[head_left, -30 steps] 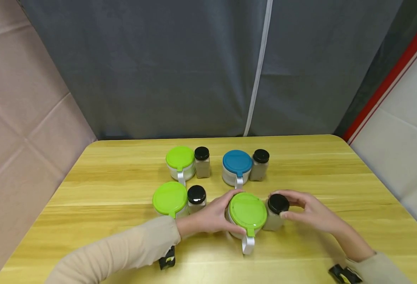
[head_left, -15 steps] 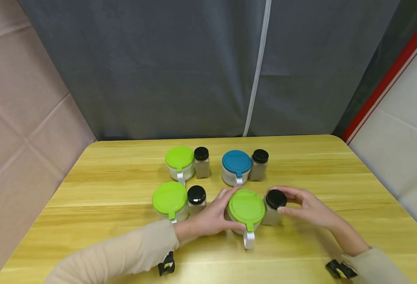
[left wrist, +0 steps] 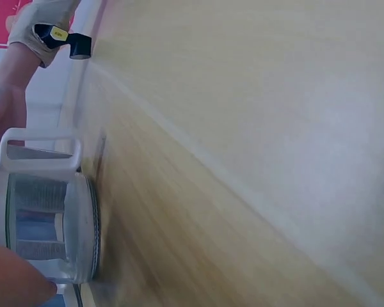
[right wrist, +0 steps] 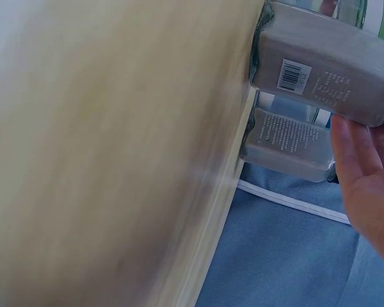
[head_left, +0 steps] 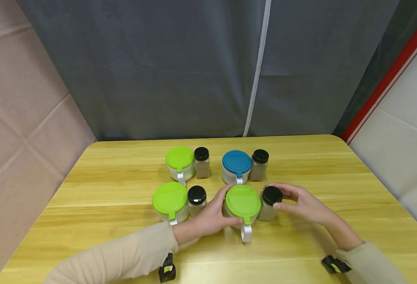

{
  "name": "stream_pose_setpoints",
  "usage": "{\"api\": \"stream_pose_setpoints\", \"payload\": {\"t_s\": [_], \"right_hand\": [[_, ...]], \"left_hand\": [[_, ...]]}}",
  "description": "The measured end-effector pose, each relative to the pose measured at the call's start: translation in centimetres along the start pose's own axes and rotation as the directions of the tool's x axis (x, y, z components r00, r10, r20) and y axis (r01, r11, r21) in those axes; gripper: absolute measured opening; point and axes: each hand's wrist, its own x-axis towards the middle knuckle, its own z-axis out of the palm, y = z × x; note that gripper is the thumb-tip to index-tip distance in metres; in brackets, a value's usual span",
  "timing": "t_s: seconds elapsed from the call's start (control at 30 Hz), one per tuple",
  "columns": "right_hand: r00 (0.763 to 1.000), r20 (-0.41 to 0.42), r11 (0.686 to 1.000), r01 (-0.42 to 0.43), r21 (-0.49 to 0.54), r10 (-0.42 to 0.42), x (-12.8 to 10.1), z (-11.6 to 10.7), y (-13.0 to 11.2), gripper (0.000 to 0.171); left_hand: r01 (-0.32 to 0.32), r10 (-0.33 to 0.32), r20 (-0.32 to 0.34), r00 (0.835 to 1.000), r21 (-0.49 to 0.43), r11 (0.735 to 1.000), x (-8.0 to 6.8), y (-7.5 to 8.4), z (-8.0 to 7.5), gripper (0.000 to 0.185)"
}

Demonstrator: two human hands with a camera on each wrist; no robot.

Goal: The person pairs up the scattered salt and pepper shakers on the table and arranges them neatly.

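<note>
The left hand [head_left: 212,217] wraps its fingers round the side of the near green-lidded canister [head_left: 242,203], thumb at the front and fingertips curled behind; the right hand [head_left: 300,203] pinches the black cap of the spice jar [head_left: 269,203] that stands touching that canister's right side. Both stand on the wooden table [head_left: 336,236], near its middle, just in front of the back row.

From the head view the canister's white handle points toward the person, and both sleeves lie across the near edge. The left wrist view shows what the head view cannot: the canister's ribbed clear wall [left wrist: 45,224] and its white handle loop seen from table level, with a fingertip at the bottom corner. The right wrist view shows the jar's side with a barcode label [right wrist: 294,73], a second labelled jar behind it, and the right palm [right wrist: 371,185] beside the jar.

To the left stands another green-lidded canister [head_left: 170,200] with a black-capped jar [head_left: 196,198] touching it. Farther back stand a third green-lidded canister [head_left: 180,161] with its jar [head_left: 202,161], and a blue-lidded canister [head_left: 237,165] with its jar [head_left: 259,163], the latter pair just beyond the held things.

Bare table stretches wide on both sides and toward the far edge, where a grey curtain [head_left: 159,71] hangs.
</note>
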Motion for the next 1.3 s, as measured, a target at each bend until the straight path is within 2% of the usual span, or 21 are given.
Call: {"api": "stream_pose_setpoints", "payload": {"t_s": [0.23, 0.4, 0.8, 1.0, 1.13, 1.2, 1.3], "right_hand": [[1.000, 0.004, 1.000, -0.024, 0.002, 0.024, 0.3, 0.1, 0.0, 0.043], [1.000, 0.002, 1.000, -0.013, 0.004, 0.013, 0.4, 0.1, -0.1, 0.042], [1.000, 0.014, 1.000, -0.004, 0.027, 0.004, 0.5, 0.0, 0.0, 0.043], [1.000, 0.016, 0.999, -0.005, 0.032, 0.005, 0.6, 0.0, 0.1, 0.045], [1.000, 0.016, 1.000, -0.007, 0.012, 0.007, 0.5, -0.2, 0.0, 0.046], [1.000, 0.009, 1.000, -0.009, -0.009, 0.009, 0.4, -0.4, -0.3, 0.045], [1.000, -0.006, 0.999, -0.001, -0.050, 0.001, 0.2, -0.9, -1.0, 0.044]], "left_hand": [[0.026, -0.029, -0.031, 0.999, -0.084, 0.996, 0.4, 0.0, 0.3, 0.090], [0.032, -0.035, -0.028, 0.999, -0.100, 0.994, 0.5, 0.0, 0.2, 0.090], [0.035, -0.038, -0.035, 0.999, -0.080, 0.996, 0.5, -0.1, 0.2, 0.090], [0.032, -0.034, -0.051, 0.998, -0.029, 0.999, 0.2, 0.2, 0.2, 0.093], [-0.027, 0.029, -0.059, 0.998, 0.031, 0.999, -0.4, 0.9, 0.1, 0.094], [-0.086, 0.090, -0.056, 0.994, 0.060, 0.994, -0.7, 1.5, -0.1, 0.093], [-0.199, 0.207, -0.057, 0.977, 0.119, 0.973, -1.4, 2.7, -0.8, 0.090]]}}
